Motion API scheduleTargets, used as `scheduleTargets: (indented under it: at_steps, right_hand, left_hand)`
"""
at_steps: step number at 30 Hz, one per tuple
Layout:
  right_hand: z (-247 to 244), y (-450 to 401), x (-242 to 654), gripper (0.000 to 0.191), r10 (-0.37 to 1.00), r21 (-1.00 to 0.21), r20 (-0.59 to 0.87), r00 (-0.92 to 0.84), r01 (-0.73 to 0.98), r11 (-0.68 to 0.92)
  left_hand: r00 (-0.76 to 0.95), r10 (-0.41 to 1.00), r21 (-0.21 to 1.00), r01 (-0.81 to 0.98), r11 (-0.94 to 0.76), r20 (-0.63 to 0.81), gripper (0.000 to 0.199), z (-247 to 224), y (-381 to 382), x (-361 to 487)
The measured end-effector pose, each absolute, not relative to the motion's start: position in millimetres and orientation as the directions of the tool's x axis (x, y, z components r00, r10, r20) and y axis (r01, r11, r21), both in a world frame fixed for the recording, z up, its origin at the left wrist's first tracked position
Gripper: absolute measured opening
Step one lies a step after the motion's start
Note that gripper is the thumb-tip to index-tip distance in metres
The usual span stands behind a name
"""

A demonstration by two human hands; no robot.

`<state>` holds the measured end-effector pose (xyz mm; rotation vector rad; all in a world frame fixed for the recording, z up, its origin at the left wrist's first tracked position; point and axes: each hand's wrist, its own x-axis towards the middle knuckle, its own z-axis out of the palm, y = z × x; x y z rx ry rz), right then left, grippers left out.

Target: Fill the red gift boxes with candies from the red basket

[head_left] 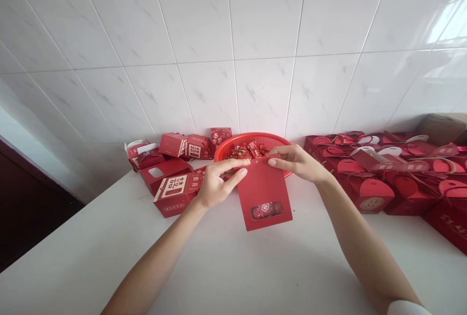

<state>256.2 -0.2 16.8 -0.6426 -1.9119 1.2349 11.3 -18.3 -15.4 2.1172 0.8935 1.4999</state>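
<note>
Although its top is pinched by both hands, a red box (264, 183) at mid-table does not show whether it is fully closed. The left hand (219, 183) and the right hand (301, 163) each grip the far edge between thumb and fingers. Something wrapped (268, 209) shows through a small window near its lower end, so it seems at least partly filled. Just beyond sits a red basket (251, 135) with many wrapped sweets (253, 148) left in it. On the right, rows of red boxes with handles (368, 191) look finished; on the left, a loose group of printed boxes (182, 203) appears to be waiting, though that is a judgement.

Held in front, the box hides part of the basket. Its underside and whole contents are out of sight, the right-hand rows are cut off, and a brownish object (438, 128) at far right is unclear.
</note>
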Motion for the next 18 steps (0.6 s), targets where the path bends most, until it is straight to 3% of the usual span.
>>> scheduleTargets:
  at_steps: [5,7,9,14,18]
  right_hand:
    - [10,-6,257,0.026,0.746,-0.907,0.383,-0.544,-0.068,0.416]
    - [7,-15,265,0.027,0.780,-0.898,0.402,-0.479,-0.040,0.438]
    - [5,-28,281,0.028,0.823,-0.891,0.415,-0.387,0.009,0.453]
    - [13,-79,351,0.029,0.889,-0.866,0.457,-0.029,0.211,0.453]
    - [19,-135,419,0.042,0.765,-0.869,0.491,0.418,0.301,0.393]
  left_hand:
    - [0.218,0.739,0.695,0.252,-0.674,0.638,0.035,-17,-21,12]
    - [0.267,0.765,0.735,0.222,-0.641,0.586,0.050,-17,-21,11]
    - [0.321,0.758,0.745,0.193,-0.639,0.567,0.052,-17,-18,8]
    - [0.359,0.752,0.671,0.345,-0.657,0.552,0.039,-31,9,0]
    - [0.357,0.791,0.626,0.483,-0.612,0.498,0.044,-46,32,-4]
